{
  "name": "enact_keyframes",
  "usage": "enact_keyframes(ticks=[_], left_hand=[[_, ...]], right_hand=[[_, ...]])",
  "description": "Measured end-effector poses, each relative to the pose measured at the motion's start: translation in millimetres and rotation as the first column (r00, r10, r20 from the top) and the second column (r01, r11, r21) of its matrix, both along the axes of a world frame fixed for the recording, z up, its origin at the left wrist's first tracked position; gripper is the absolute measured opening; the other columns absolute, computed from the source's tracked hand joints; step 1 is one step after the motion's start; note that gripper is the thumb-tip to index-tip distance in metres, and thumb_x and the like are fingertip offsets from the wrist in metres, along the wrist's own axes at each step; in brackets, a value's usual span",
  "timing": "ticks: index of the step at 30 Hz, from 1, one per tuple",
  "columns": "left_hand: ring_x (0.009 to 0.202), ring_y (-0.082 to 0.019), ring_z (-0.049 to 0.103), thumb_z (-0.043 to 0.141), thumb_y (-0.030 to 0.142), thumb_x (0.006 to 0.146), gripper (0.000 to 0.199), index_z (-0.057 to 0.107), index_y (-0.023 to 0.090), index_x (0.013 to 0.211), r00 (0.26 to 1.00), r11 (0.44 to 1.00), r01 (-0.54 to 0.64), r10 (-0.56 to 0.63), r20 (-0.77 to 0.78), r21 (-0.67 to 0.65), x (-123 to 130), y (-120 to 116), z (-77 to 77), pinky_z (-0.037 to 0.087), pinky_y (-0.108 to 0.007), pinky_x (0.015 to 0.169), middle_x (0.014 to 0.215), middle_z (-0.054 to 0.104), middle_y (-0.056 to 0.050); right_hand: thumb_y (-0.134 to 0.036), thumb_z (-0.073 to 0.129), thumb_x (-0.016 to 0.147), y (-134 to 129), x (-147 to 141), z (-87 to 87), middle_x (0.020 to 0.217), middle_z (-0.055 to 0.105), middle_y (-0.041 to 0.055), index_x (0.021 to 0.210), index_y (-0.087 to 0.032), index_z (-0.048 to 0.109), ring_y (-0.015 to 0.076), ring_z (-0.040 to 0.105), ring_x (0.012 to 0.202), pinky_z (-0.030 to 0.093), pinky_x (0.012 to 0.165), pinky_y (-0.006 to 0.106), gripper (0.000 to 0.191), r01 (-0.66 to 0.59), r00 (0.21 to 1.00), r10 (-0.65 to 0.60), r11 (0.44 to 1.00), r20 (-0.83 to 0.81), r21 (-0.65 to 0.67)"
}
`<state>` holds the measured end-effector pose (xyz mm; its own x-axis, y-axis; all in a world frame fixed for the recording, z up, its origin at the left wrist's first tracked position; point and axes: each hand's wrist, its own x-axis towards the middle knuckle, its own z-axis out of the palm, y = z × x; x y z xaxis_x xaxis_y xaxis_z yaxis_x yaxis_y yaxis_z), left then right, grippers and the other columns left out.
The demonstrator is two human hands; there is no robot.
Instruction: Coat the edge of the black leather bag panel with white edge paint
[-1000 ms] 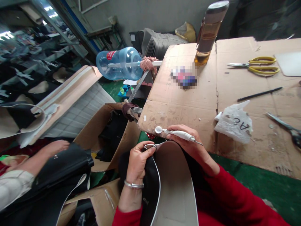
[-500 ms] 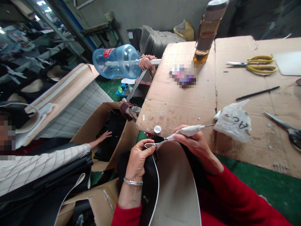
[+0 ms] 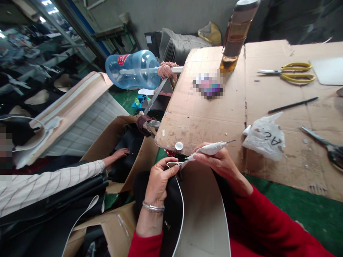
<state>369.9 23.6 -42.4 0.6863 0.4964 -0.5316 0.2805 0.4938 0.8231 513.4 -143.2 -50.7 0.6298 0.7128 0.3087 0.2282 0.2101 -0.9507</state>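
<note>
My left hand (image 3: 160,178) pinches the upper edge of a bendy sheet (image 3: 206,210), black on one face and pale grey on the other, with a white rim. The sheet hangs down over my lap, curved. In my right hand (image 3: 218,159) is a slim white tool (image 3: 211,148), its body apparently wrapped, with a thin metal rod sticking out of the far end. Its near end reaches the sheet's edge beside my left fingertips. Whether it touches the edge, and the exact kind of tool, I cannot make out.
On the cardboard-covered table (image 3: 203,121) lie yellow-handled scissors (image 3: 297,73), dark scissors (image 3: 332,150), a black stick (image 3: 293,105), a plastic bag (image 3: 265,137) and a drink bottle (image 3: 235,39). A co-worker's hand (image 3: 120,153) reaches into a carton (image 3: 139,162) at left.
The white tool and my right hand have shifted slightly left and down, so its metal rod sits farther from the plastic bag. My left hand still pinches the sheet, moved slightly right.
</note>
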Motion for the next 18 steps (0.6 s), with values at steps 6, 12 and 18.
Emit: enact_keyframes(ticks=[6,12,18], left_hand=[[0.059,-0.015,0.066,0.094,0.025,0.057,0.041,0.075,0.016,0.092,1.0,1.0,-0.009,0.009,0.009,0.024,0.5,-2.8,-0.7,0.052,-0.023,0.054,0.076,0.074,-0.003],[0.061,-0.014,0.066,0.091,0.023,0.06,0.029,0.075,0.017,0.083,0.999,0.997,-0.022,0.019,0.035,0.07,-0.6,-7.5,-0.2,0.051,-0.022,0.059,0.08,0.075,-0.003],[0.066,-0.014,0.066,0.09,0.019,0.061,0.026,0.074,0.016,0.081,0.997,0.997,-0.031,0.027,0.066,0.066,-1.5,-10.4,-0.4,0.052,-0.023,0.066,0.082,0.075,-0.003]], right_hand=[[-0.037,0.072,0.095,0.3,0.9,-0.9,0.085,0.072,0.006,0.086,-0.016,0.076,0.0178,0.064,0.072,0.049,0.063,0.028,0.024,0.008,1.0,-0.008,1.0,-0.003,-0.02],[-0.041,0.071,0.096,0.2,0.6,1.6,0.082,0.07,0.004,0.088,-0.017,0.075,0.0166,0.061,0.069,0.049,0.062,0.027,0.026,-0.031,0.999,0.03,0.998,-0.023,-0.057],[-0.047,0.071,0.094,-6.2,-0.6,-2.4,0.077,0.068,0.0039,0.085,-0.016,0.074,0.0165,0.061,0.066,0.048,0.058,0.025,0.033,0.024,0.984,-0.038,0.996,-0.173,-0.082]])
